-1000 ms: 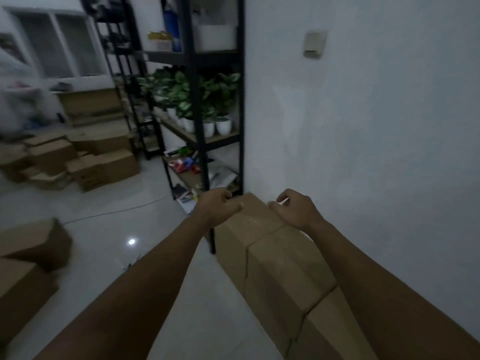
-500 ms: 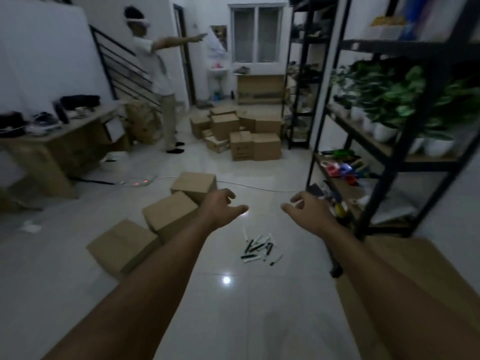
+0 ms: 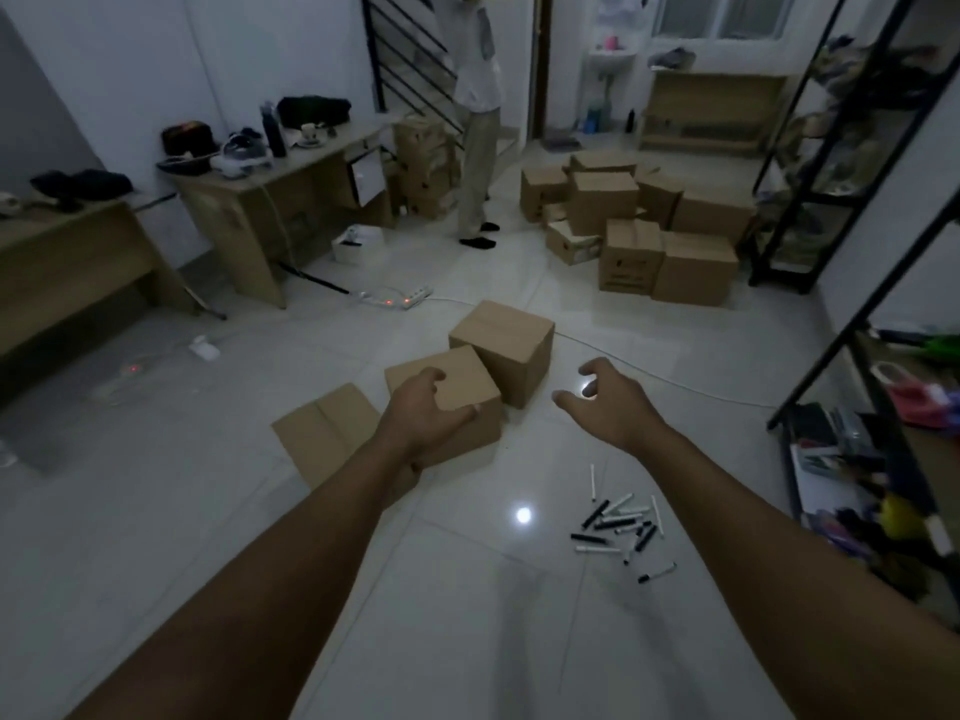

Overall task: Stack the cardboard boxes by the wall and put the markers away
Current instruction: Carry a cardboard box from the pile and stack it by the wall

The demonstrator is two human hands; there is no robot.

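The left hand (image 3: pixel 426 407) lies in front of the middle cardboard box (image 3: pixel 457 392) on the floor (image 3: pixel 208 511), fingers loosely curled; contact is unclear. The right hand (image 3: pixel 610 402) hovers spread, its grip empty. Markers (image 3: pixel 621 524) lie scattered nearby.

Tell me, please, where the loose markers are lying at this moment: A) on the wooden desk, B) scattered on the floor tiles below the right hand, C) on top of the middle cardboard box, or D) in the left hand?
B: the markers lie scattered on the pale floor tiles, below the open right hand, while the left hand reaches over the middle cardboard box.
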